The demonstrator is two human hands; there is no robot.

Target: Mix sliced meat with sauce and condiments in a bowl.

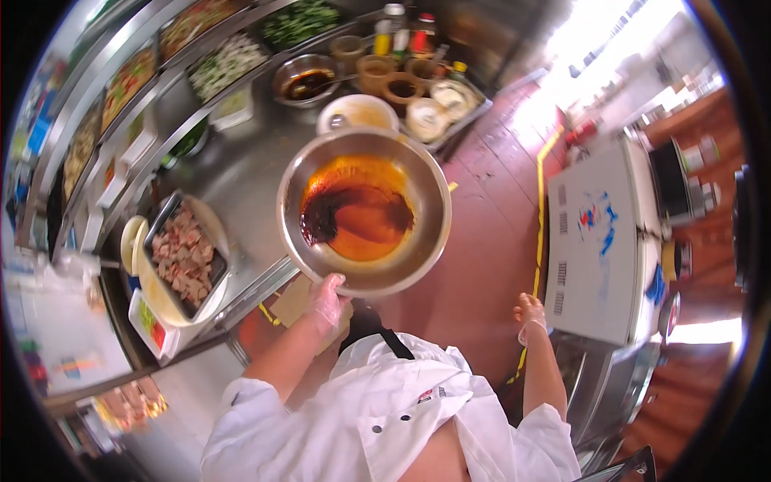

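My left hand, in a clear plastic glove, grips the near rim of a large stainless steel bowl. Dark brown and orange-red sauce covers the bowl's bottom. The bowl is in front of my body, past the counter's edge and partly over the floor. Behind its far rim, a white bowl with yellowish contents and a metal utensil is partly covered. My right hand, also gloved, is apart from the bowl at the right, above the floor, with its fingers partly curled and no object visible in it.
A dark tray of raw meat pieces rests on a pale round container at the left. Along the steel counter are a steel bowl of dark sauce, seasoning tubs and bottles. Vegetable trays line the back. A white cabinet stands right.
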